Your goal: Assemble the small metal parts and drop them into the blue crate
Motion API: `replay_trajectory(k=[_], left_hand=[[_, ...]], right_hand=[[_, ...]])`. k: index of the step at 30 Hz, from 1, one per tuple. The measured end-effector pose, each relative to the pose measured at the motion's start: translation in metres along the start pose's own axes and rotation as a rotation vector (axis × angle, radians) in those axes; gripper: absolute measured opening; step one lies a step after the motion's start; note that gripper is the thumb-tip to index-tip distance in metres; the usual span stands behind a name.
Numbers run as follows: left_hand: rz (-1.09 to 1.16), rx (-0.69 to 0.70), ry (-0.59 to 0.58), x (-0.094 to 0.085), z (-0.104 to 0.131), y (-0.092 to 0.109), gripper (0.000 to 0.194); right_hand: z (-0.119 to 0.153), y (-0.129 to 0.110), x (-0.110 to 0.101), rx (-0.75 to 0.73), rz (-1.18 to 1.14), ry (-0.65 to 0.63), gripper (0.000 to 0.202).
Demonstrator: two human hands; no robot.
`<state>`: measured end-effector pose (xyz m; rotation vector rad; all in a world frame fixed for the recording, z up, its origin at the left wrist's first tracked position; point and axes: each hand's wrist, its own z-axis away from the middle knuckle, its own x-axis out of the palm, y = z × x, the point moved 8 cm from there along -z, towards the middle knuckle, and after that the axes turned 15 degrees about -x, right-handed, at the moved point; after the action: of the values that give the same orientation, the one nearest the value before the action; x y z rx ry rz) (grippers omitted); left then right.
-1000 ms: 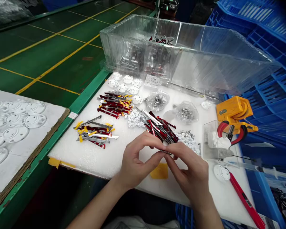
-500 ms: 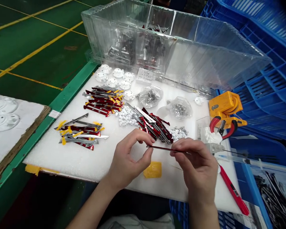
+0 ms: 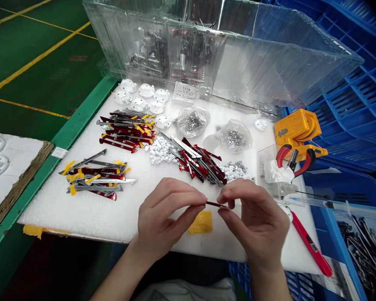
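My left hand (image 3: pixel 171 215) pinches the left end of a thin dark red strip (image 3: pixel 217 205) over the front of the white foam board. At the strip's right end, my right hand (image 3: pixel 255 217) has thumb and fingertips close round it. Just behind the hands lies a pile of red and silver strips (image 3: pixel 196 159). Two more piles are at the left: a rear one (image 3: pixel 128 129) and a front one (image 3: pixel 97 175), both with yellow tape bits. A yellow square (image 3: pixel 202 222) lies under the hands. Small white pieces (image 3: pixel 161 151) sit beside the middle pile.
Behind the board (image 3: pixel 50 209) stands a large clear bin (image 3: pixel 238 62). White round parts (image 3: pixel 145 90) and two bags of small metal bits (image 3: pixel 235 138) are at the back. A yellow tape dispenser (image 3: pixel 297 129), red-handled pliers (image 3: pixel 293 161) and a red tool (image 3: pixel 311 244) are on the right.
My left hand has shifted along the strip and now covers more of it. My right hand's fingers have moved to its right end and spread a little. The view has shifted slightly.
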<state>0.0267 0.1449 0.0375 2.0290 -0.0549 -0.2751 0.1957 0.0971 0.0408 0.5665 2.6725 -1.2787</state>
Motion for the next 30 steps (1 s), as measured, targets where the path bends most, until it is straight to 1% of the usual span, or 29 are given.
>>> replay_trajectory(k=[3,11,16,21,24,30], left_hand=[[-0.019,0.019,0.004,0.0006,0.0004,0.0012,0.012],[-0.055,0.034,0.003,0.0024,0.0015,0.0034,0.012],[-0.075,0.034,-0.057,0.0089,0.0017,0.0039,0.012],[-0.112,0.048,-0.041,0.0084,0.0009,0.0069,0.012],[-0.13,0.056,-0.023,0.0069,0.0003,0.008,0.014],[-0.136,0.072,-0.024,0.0078,0.0007,0.0077,0.018]], right_hand=[[0.0001,-0.0031,-0.0014,-0.039,0.006,0.001,0.011],[-0.0001,-0.0062,-0.0007,-0.08,-0.007,0.01,0.024],[0.0,-0.0056,0.0051,-0.096,-0.013,-0.03,0.033],[-0.0006,-0.005,0.0078,-0.088,0.002,-0.06,0.03],[-0.0011,-0.0045,0.0066,-0.071,0.018,-0.054,0.026],[-0.0029,-0.0091,0.0065,-0.124,0.0,-0.048,0.031]])
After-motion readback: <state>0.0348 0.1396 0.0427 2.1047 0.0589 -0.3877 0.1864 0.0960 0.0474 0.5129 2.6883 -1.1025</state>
